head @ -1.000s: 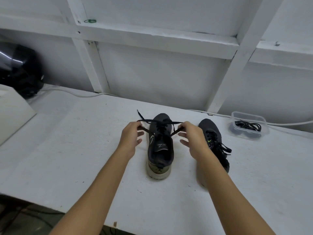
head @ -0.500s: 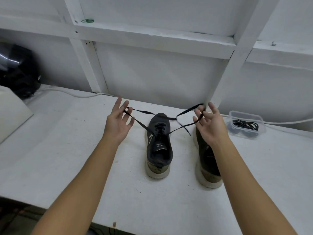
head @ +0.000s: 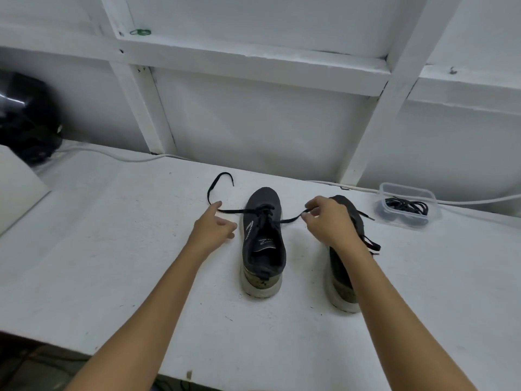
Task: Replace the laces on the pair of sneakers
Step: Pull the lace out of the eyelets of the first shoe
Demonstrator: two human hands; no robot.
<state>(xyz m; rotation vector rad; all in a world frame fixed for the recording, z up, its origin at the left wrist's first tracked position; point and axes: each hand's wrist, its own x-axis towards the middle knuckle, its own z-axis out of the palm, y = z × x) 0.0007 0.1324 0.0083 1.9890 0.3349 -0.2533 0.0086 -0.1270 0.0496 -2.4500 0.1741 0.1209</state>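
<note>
A dark grey sneaker (head: 263, 244) stands on the white table (head: 118, 249), toe pointing away from me. Its black lace (head: 234, 211) runs out to both sides. The left end lies on the table in a loose curl. My left hand (head: 212, 228) is beside the shoe with relaxed fingers, and its forefinger tip touches the lace. My right hand (head: 328, 220) pinches the right lace end between thumb and fingertips, just right of the shoe. The second sneaker (head: 342, 280) stands behind my right wrist, largely hidden, with its own black lace hanging to the right.
A clear plastic container (head: 406, 193) with black laces sits at the back right. A white cable (head: 112, 158) runs along the wall. A black rounded object (head: 26, 119) and a white slanted panel (head: 17, 187) are at the far left. The table's front edge is near me.
Both hands came down from a raised, spread pull. My left hand let go of its lace end, which now lies curled on the table. My right hand still pinches its end.
</note>
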